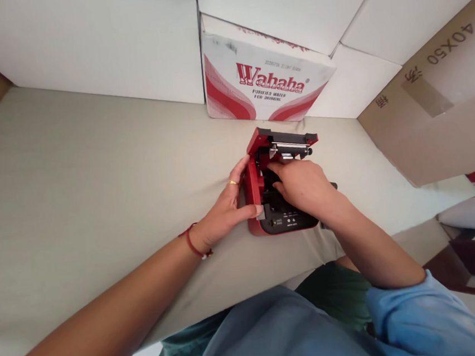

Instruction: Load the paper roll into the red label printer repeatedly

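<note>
A red and black machine, which looks like a label printer, stands on the cloth-covered surface with its red-edged lid raised. My left hand grips its left side, the thumb at the front corner and the fingers farther back. Inside the dark interior, below the lid, are the curled fingers of my right hand. Its index finger and thumb point left towards the inner wall. What they hold, if anything, is hidden. A metal bar and a black roller show under the lid.
Behind the machine stands a white and red Wahaha water carton, against large white boxes. A brown cardboard box is at the right. The beige cloth spreads left, and its front edge lies close to my body.
</note>
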Available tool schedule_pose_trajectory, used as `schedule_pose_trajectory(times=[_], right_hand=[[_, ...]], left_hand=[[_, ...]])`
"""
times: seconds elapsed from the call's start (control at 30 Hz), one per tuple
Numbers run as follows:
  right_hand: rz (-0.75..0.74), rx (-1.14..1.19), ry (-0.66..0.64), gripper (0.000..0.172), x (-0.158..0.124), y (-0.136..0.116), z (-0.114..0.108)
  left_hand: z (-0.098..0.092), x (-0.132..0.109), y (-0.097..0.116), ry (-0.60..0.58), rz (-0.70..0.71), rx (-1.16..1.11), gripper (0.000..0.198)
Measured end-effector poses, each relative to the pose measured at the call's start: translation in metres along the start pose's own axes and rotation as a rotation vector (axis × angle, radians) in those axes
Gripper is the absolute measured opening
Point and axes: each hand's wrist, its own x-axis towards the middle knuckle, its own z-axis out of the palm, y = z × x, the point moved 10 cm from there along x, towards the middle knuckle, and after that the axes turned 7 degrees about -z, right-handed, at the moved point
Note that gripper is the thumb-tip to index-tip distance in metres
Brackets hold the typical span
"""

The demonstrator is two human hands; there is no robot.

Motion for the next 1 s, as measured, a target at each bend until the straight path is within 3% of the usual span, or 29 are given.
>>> schedule_pose_trajectory(times=[0.1,0.23,0.33,0.47,0.53,0.63,0.67,0.73,0.77,0.83,0.93,1.0], right_hand=[[-0.166,0.196,0.181,0.037,-0.023,-0.002,-0.006],[-0.447,0.343,0.524,0.036,-0.091,-0.009,-0.006],[-0.514,0.256,0.589,0.044,-0.13,-0.021,0.021],[-0.462,0.176,0.643,0.051,-0.149,-0.033,0.049],[-0.449,0.166,0.673,0.053,-0.151,-0.037,0.054],[-0.441,0.175,0.68,0.051,-0.151,-0.039,0.052],[-0.448,0.197,0.677,0.05,-0.152,-0.038,0.05],[-0.484,0.299,0.683,0.049,-0.155,-0.033,0.043],[-0.494,0.381,0.699,0.05,-0.157,-0.027,0.038],[-0.436,0.587,0.777,0.047,-0.154,0.0,0.028],[-0.137,0.893,0.984,0.039,-0.13,0.067,0.022],[0.006,1.05,1.072,0.044,-0.101,0.102,0.025]], left_hand=[[0.001,0.0,0.001,-0.004,0.005,-0.017,0.12],[0.003,-0.002,0.004,-0.015,-0.01,-0.023,0.122],[0.001,-0.004,0.004,-0.007,-0.015,0.028,0.119],[-0.001,-0.01,0.007,0.021,0.032,0.183,0.108],[-0.004,-0.018,0.022,0.114,0.13,0.37,0.095],[0.003,-0.046,0.072,0.378,0.44,0.742,0.078],[0.017,-0.057,0.088,0.402,0.566,0.853,0.076],[0.058,-0.071,0.103,0.257,0.74,1.072,0.065],[0.076,-0.074,0.104,0.167,0.781,1.159,0.056],[0.094,-0.077,0.106,0.143,0.803,1.257,0.036],[0.103,-0.074,0.104,0.167,0.779,1.308,0.025],[0.105,-0.074,0.102,0.169,0.785,1.321,0.023]])
